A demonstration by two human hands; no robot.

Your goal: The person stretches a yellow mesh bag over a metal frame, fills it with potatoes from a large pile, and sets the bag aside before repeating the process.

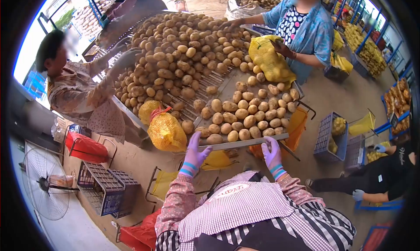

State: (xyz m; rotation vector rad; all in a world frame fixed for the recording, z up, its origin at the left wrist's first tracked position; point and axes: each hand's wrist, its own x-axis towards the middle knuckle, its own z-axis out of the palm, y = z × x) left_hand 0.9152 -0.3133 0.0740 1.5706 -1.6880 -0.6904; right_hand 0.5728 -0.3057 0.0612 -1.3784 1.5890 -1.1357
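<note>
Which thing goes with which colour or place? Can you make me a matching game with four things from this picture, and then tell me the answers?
Things:
1. The potatoes
2. The camera wearer's left hand and right hand
3. The fan
4. The mesh bag at the near left corner of the table

Clues:
A. Gloved in purple
B. Yellow, with a red tie
C. Brown, heaped up
D. White, at the picture's far left

Right pairs: 1-C, 2-A, 3-D, 4-B

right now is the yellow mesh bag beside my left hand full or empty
Full, or nearly so: the yellow mesh bag beside your left hand bulges roundly, with a red tie at its gathered end.
</note>
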